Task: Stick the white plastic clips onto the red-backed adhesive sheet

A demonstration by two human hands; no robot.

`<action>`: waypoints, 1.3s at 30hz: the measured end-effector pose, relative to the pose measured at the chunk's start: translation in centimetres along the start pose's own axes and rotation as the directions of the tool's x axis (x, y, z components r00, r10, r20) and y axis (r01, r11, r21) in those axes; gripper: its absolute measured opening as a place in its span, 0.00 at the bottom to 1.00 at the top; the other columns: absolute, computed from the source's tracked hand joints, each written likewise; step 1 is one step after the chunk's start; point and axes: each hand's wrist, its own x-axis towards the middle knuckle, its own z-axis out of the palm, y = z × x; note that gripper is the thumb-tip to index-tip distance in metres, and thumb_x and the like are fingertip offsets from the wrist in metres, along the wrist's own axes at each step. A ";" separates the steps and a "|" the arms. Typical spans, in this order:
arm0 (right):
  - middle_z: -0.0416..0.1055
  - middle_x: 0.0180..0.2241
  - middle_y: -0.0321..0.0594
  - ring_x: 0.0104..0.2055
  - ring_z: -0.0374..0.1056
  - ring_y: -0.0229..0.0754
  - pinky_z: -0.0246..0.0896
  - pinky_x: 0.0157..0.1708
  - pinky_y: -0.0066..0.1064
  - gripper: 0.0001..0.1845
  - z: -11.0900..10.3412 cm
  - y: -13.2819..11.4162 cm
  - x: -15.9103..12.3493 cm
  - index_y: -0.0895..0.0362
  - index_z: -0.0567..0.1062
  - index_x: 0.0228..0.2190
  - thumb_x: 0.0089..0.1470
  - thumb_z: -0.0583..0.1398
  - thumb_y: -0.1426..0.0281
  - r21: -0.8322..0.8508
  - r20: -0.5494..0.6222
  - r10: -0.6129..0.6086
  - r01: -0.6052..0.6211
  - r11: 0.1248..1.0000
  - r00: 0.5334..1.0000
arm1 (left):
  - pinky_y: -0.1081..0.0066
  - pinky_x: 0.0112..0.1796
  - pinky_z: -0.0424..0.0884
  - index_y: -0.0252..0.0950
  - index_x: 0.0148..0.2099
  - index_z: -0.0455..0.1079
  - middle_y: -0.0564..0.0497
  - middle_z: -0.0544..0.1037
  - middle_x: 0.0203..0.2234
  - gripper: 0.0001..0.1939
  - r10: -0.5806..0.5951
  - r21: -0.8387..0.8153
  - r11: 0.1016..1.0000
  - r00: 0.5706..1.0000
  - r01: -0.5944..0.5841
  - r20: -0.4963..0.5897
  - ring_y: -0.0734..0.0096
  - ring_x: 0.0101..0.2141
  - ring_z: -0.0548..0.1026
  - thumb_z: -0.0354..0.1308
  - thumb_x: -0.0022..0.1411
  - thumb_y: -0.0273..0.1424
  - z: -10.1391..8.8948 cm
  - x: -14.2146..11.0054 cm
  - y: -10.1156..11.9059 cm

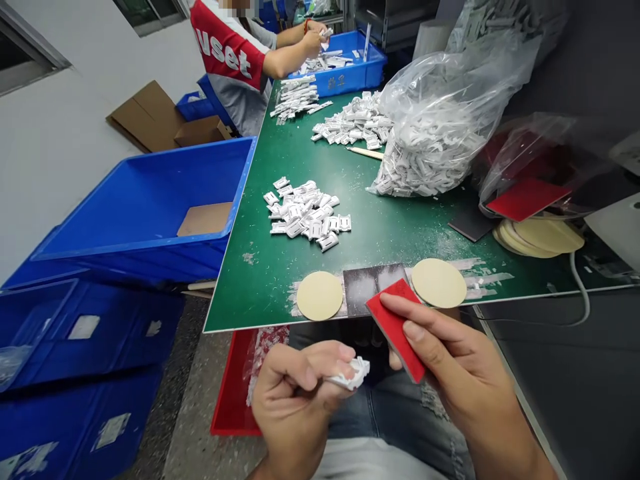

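The person's left hand point(293, 400) is keeping a clenched grip on a small white moulded piece point(354, 373), and its fingers are hiding most of the piece, so its full shape cannot be confirmed. The right hand point(450, 360) is grasping a red sanding block point(395, 327) between thumb and fingers, with the block's working face out of sight. Both hands are positioned just off the near edge of the green worktop point(280, 280). Two tan abrasive discs point(320, 295) are lying along that edge on either side of a dark, dust-marked patch point(373, 283), and the block is obscuring part of the right disc. A loose pile of white pieces point(305, 213) is lying farther on, and a clear plastic bag of similar pieces point(430, 140) is sitting far right. At the far end, a co-worker's hands point(313, 43) are working over a blue crate point(340, 67), and the items they hold are too small to make out.
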 end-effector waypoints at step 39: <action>0.89 0.50 0.32 0.52 0.84 0.42 0.73 0.55 0.26 0.10 -2.3 1.4 2.0 0.38 0.89 0.48 0.68 0.68 0.58 -0.098 0.057 -0.202 0.207 0.973 0.978 | 0.75 0.41 0.82 0.43 0.47 0.81 0.53 0.86 0.32 0.13 -0.159 -0.186 0.954 0.925 0.234 0.345 0.73 0.35 0.85 0.74 0.63 0.22 0.0 0.9 0.6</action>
